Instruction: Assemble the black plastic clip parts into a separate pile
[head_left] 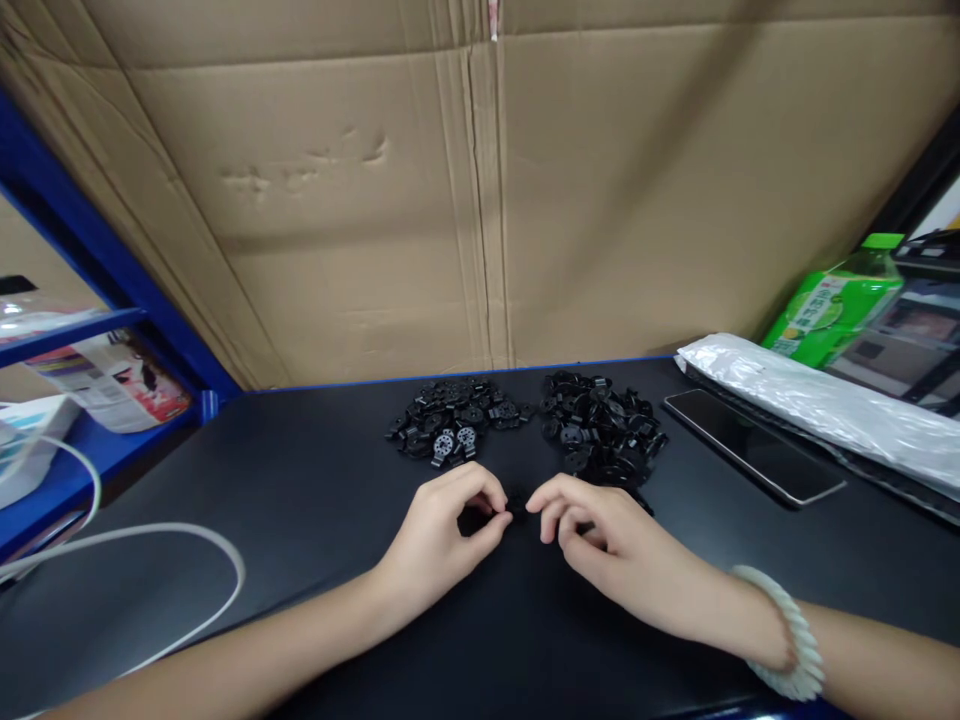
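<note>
On a black table (300,500) my two hands meet at the centre. My left hand (442,535) is curled, its fingers pinched around a small black plastic part (516,505). My right hand (592,535) is also pinched, its fingertips touching the same part from the right; a white beaded bracelet (787,640) circles that wrist. Just beyond the hands lie two heaps of small black plastic parts: a left heap (454,415) and a right heap (600,425).
A dark phone (754,445) lies flat at the right beside a long white plastic bag (817,400) and a green bottle (832,310). A white cable (172,545) loops at the left. Blue shelving (90,330) stands left; a cardboard wall (480,200) backs the table.
</note>
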